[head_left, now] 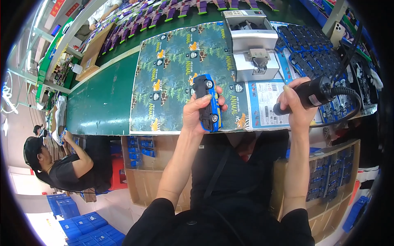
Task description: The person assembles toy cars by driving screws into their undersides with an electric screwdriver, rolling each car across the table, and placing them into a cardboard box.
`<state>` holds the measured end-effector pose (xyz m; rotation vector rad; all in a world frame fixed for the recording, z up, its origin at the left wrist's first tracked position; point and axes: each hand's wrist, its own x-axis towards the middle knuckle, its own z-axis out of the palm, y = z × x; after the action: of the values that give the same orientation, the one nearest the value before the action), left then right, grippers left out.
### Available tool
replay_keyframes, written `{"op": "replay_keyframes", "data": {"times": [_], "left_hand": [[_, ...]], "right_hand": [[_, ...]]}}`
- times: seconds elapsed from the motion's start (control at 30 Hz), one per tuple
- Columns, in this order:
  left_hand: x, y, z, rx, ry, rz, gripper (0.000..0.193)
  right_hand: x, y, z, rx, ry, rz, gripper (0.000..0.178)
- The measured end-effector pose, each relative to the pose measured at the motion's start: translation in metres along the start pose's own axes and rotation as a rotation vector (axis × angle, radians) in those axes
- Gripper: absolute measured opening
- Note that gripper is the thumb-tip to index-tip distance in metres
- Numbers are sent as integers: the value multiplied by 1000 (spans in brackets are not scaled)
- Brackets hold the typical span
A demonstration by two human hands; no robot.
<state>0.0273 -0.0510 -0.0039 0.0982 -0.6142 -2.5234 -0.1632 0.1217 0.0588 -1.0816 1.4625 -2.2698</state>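
Observation:
My left hand (192,112) is closed around a toy car (209,104), blue at the side with small silver wheels. The car is tipped so its black underside shows, and it is held above the table's near edge. In my right hand (300,112), fingers wrapped round it, is a thick black electric screwdriver (314,93) with a ribbed cable (349,91) looping off to the right. The screwdriver and the car are well apart. Its bit cannot be made out.
A silver metal fixture (255,65) stands behind my hands on animal-print sheets (176,53). Rows of blue-black toy cars (314,61) lie at the right. Cardboard boxes (152,186) with car parts flank my legs. A seated co-worker (61,164) is at the left. Purple-green items (180,12) line the far side.

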Motion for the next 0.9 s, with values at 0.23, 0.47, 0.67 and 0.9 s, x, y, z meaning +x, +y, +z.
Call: {"op": "replay_keyframes", "data": {"times": [0.23,0.47,0.67,0.9], "left_hand": [[6,-6,-5,-274,-150,-125,59],[7,-1,-8,-351,-189,-179,74],[6,32,5,407,97,-4,67],[6,100,-4,2535,-471,416,72]], "right_hand": [[-2,1,-4,15,10,15,19],[-1,0,-4,27,16,4,19],[-1,1,-3,58,12,17,16],[-2,9,-11,71,28,48,13]]}}
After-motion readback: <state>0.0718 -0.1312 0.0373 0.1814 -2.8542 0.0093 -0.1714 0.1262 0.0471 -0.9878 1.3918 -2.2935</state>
